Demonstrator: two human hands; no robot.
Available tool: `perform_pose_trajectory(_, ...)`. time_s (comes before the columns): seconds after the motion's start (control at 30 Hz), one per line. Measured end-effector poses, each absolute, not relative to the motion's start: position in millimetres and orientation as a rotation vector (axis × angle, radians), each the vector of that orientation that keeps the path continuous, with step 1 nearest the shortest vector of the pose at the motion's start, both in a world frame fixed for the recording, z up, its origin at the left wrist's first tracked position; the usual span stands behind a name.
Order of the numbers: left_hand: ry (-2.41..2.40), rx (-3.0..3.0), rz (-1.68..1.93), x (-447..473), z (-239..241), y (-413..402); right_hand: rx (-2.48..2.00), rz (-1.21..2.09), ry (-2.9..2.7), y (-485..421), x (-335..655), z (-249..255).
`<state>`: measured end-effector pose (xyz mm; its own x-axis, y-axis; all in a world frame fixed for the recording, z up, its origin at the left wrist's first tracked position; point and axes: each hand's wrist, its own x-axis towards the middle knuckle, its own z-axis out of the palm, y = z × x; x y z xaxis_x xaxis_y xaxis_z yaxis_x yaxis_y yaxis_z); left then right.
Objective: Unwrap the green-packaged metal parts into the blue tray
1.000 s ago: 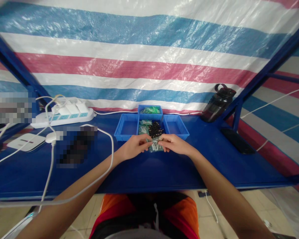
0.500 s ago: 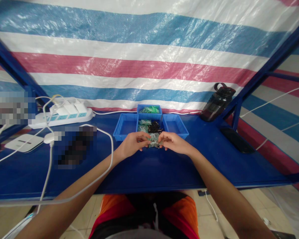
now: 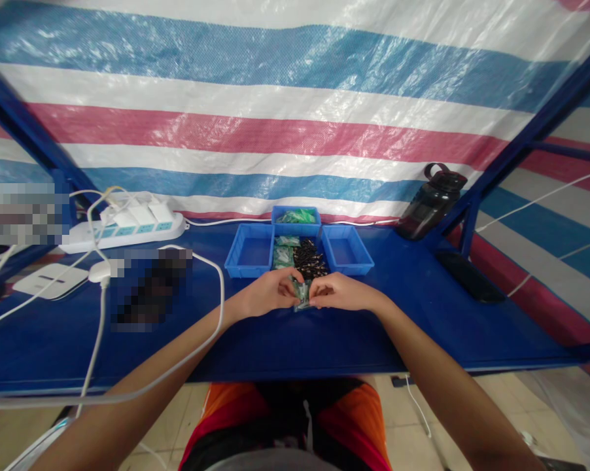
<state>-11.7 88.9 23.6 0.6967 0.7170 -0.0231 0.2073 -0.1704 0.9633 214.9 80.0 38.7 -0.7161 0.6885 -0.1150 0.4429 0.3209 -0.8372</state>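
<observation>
Between my two hands is a small clear plastic bag with a greenish tint, held just above the blue table. My left hand pinches its left side with thumb and fingers. At its right edge my right hand has its fingertips closed on the plastic. What is inside the bag is too small to make out. Right behind the hands lies a pile of small dark pieces with shiny ends. Several similar bags lie to the left of that pile.
Blue bins stand at left and right; a rear bin holds green bags. A dark bottle and a phone-like black slab are at right. A white power strip and loose cable are at left.
Both hands have drawn the bag slightly down toward me, and it now hangs more upright. More of the dark pile shows behind them.
</observation>
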Motion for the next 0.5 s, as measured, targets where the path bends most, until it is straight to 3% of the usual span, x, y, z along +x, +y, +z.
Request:
perform_pose_trajectory(0.2,0.697,1.746,0.58,-11.0,25.3,85.8,-1.067,1.089,-2.432,80.3,212.9,36.5)
perform_pose_trajectory(0.5,0.622,1.906,0.614,-7.5,28.8,79.2,-1.023,1.285,-2.343,78.7,210.9,38.0)
